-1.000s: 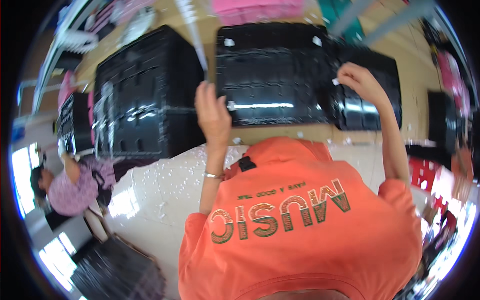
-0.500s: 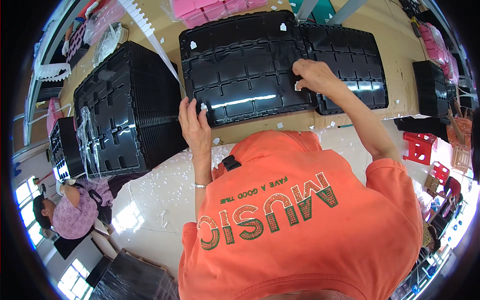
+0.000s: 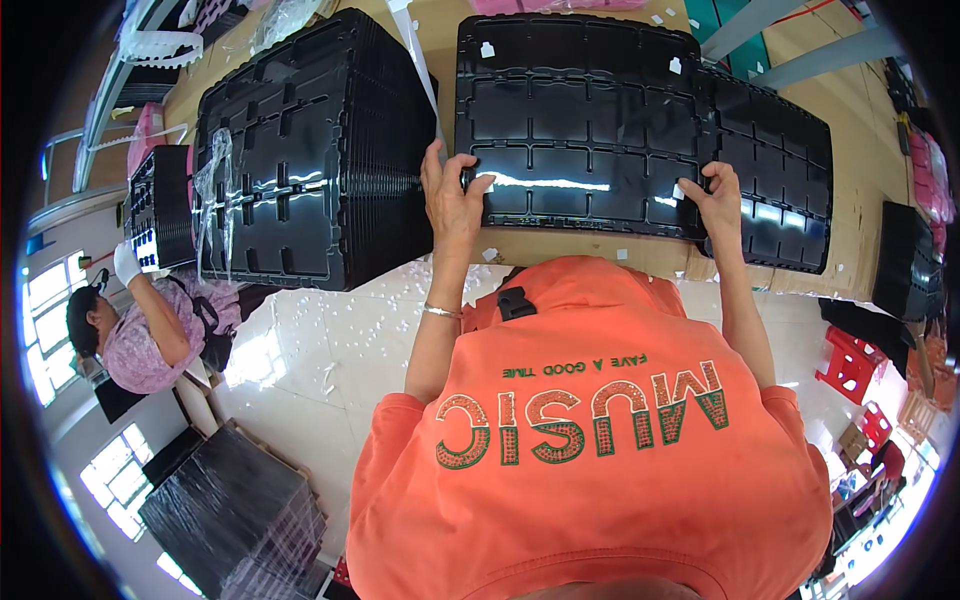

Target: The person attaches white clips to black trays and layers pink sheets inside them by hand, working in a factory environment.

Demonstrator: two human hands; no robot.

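In front of me lies a black plastic tray [image 3: 575, 115] with moulded ridges, on a cardboard-covered table. Small white tabs sit near its corners, one at the far left [image 3: 487, 49] and another at the far right [image 3: 675, 66]. My left hand [image 3: 455, 200] is at the near left corner, fingers apart, its thumb touching the tray by a white tab. At the near right corner is my right hand [image 3: 720, 205], thumb against a white tab [image 3: 667, 201] and curled fingers apart from the thumb, near the tray's edge. What lies under the fingertips is hidden.
A tall stack of black trays [image 3: 270, 170] stands at left, a white notched strip [image 3: 412, 45] beside it. Another black tray [image 3: 775, 165] adjoins at right. White scraps litter the cardboard [image 3: 560, 246] and floor. At far left works a person in a purple top [image 3: 150, 335].
My right hand has moved its thumb to the near right tab. My left hand has spread thumb and fingers at the left corner. The whole view has shifted, with the tray now further right.
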